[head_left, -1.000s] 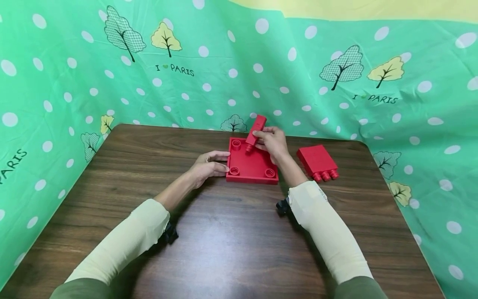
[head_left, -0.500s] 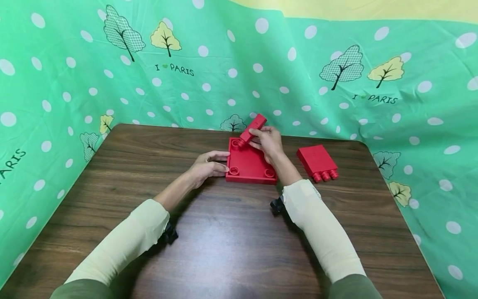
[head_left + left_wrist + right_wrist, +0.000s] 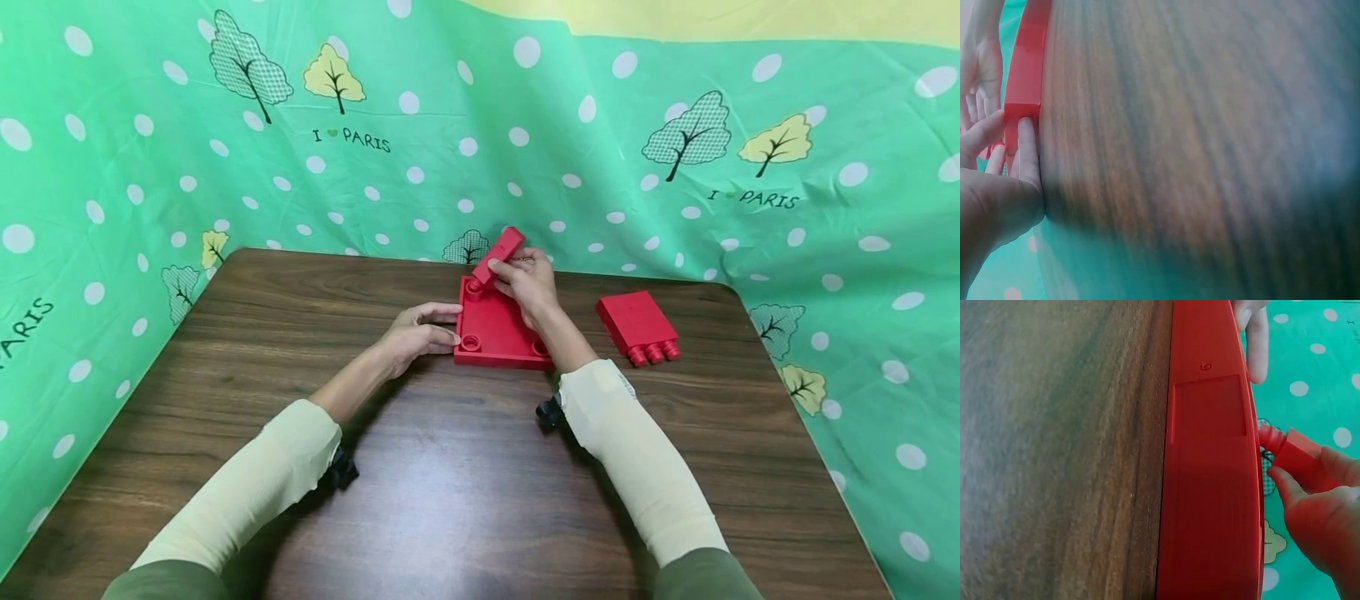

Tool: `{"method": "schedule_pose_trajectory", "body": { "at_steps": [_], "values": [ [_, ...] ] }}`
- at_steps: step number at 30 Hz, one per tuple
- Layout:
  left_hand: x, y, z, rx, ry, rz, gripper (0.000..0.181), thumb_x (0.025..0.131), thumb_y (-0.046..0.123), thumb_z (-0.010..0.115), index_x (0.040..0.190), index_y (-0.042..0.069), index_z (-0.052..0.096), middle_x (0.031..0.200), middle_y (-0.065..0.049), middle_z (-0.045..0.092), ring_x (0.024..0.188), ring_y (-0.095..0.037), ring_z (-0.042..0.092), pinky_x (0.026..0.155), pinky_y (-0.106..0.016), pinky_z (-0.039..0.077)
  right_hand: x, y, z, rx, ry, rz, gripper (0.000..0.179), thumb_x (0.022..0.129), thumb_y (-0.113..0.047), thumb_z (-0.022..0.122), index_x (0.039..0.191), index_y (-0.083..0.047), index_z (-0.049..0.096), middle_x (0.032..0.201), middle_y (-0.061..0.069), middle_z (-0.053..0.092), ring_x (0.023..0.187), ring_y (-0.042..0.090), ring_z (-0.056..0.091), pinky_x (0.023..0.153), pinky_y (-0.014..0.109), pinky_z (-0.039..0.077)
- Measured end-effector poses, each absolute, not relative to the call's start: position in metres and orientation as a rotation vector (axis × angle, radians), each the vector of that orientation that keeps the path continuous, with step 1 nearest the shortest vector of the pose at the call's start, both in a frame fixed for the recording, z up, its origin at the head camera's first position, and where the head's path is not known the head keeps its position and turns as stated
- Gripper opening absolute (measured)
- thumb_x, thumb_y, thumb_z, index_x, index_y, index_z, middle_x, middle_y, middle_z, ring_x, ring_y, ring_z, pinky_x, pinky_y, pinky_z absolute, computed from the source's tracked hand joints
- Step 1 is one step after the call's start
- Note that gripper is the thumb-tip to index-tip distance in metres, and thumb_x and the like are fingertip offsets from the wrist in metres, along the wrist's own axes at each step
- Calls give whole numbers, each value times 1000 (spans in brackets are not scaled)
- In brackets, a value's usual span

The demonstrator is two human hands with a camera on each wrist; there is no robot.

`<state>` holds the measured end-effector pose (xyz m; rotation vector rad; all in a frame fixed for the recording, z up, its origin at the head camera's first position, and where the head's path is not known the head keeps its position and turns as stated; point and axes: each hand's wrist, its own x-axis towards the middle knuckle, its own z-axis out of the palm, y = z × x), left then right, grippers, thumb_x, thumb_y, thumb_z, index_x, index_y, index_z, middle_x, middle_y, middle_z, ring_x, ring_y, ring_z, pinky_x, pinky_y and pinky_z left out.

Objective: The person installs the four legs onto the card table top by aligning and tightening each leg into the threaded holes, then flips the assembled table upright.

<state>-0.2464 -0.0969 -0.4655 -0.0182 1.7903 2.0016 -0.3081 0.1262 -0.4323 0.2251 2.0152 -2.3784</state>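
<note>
A red square panel point(image 3: 495, 325) with raised rims and ring-shaped sockets at its corners lies on the table. My left hand point(image 3: 412, 337) touches its left edge, fingers and thumb extended against the side. My right hand point(image 3: 532, 283) pinches a red square leg point(image 3: 498, 257) with a threaded end. The leg leans up to the right, its threaded tip at the far-left socket; whether it sits in the thread I cannot tell. In the right wrist view, the thread point(image 3: 1270, 437) shows just beyond the panel's side wall point(image 3: 1213, 475). My right hand and forearm hide the panel's right part.
Red legs point(image 3: 639, 321) lie side by side right of the panel, three threaded ends toward me. The brown wooden table point(image 3: 420, 483) ends at the back against a green dotted cloth point(image 3: 465, 167).
My right hand has moved left with the leg, bringing its threaded tip from over the panel's middle to the far-left socket. My left hand stays at the panel's left edge.
</note>
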Motion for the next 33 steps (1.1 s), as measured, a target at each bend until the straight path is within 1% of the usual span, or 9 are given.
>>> {"method": "schedule_pose_trajectory", "body": {
  "at_steps": [4,7,9,12,16,19,23,28,33],
  "values": [
    [-246,-97,-466,-16,1790,2000,69,96,-16,70,162,3,59,161,-26,60,95,-12,78,88,-28,70,-308,123,-433,184,2036,-2359,39,104,-3,78,131,-9,50,151,29,67,117,25,75,118,51,61],
    [-245,-97,-466,-15,1790,1998,70,96,-16,70,162,3,59,161,-26,60,95,-12,78,88,-28,70,-306,121,-432,146,2083,-2319,41,103,-3,79,133,-8,52,151,28,69,113,23,75,118,50,62],
    [-245,-97,-466,-14,1789,2001,70,96,-16,70,162,3,58,161,-26,60,95,-12,78,87,-28,70,-305,119,-432,118,2122,-2286,42,103,-3,79,134,-7,53,149,26,71,108,19,75,117,47,63],
    [-245,-97,-466,-11,1786,2007,70,96,-16,70,162,2,58,160,-26,60,94,-11,78,86,-27,70,-304,117,-431,87,2172,-2244,42,102,-4,80,136,-6,55,146,25,74,104,15,74,111,40,65],
    [-246,-97,-467,-8,1785,2010,69,96,-16,70,162,2,59,158,-25,61,93,-11,78,86,-27,70,-304,115,-430,62,2215,-2212,43,102,-5,81,138,-6,57,145,23,75,108,13,74,104,30,64],
    [-247,-97,-468,-7,1787,2009,69,96,-16,71,162,2,59,158,-25,61,92,-11,78,87,-28,70,-305,115,-431,53,2255,-2180,45,103,-7,81,141,-6,57,145,21,75,113,16,74,102,28,63],
    [-248,-97,-468,-7,1787,2008,69,96,-16,71,162,2,59,158,-25,61,92,-11,78,87,-28,70,-306,114,-431,35,2299,-2136,47,104,-7,80,144,-6,57,146,20,75,124,25,75,106,33,63],
    [-247,-97,-466,-14,1789,2005,69,96,-16,70,162,2,59,159,-25,61,92,-11,77,87,-28,70,-307,114,-430,-52,2312,-2110,50,105,-2,77,150,-2,55,149,25,71,140,37,72,120,44,61],
    [-246,-96,-465,-13,1790,2004,69,96,-15,70,162,2,58,161,-26,60,92,-10,77,87,-27,70,-306,114,-429,-129,2329,-2043,51,107,0,74,153,-1,53,153,28,66,146,41,65,126,51,56]
  ]
}}
